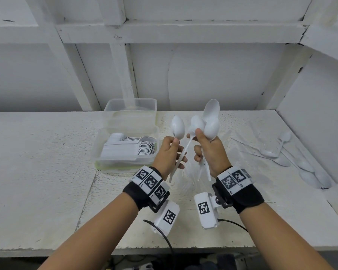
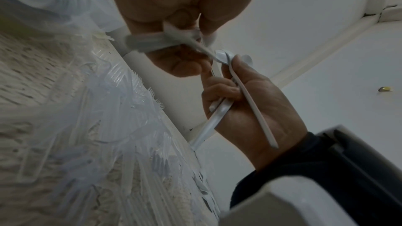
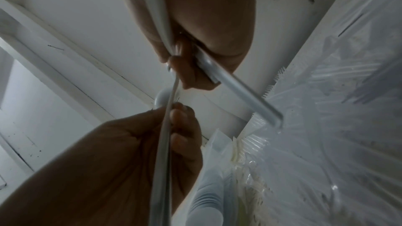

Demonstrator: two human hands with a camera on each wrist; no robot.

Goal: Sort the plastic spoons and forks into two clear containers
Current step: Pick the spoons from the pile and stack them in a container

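Note:
Above the table's middle, my left hand [image 1: 176, 151] grips one white plastic spoon [image 1: 178, 126] by its handle, bowl up. Right beside it my right hand [image 1: 200, 144] grips a bunch of three white spoons [image 1: 210, 118], bowls up and handles hanging below the palm. The left wrist view shows those handles [image 2: 250, 102] running through the right hand. The near clear container [image 1: 99, 151] holds a neat stack of white spoons [image 1: 142, 148]. Behind it stands a second clear container [image 1: 131, 103]; I cannot tell what is inside. Clear plastic forks [image 1: 191, 172] lie under my hands.
Several loose white spoons [image 1: 302, 168] lie on the table at the right, near the side wall [image 1: 320, 106]. A white framed wall closes off the back. The table's front edge [image 1: 164, 250] is just below my wrists.

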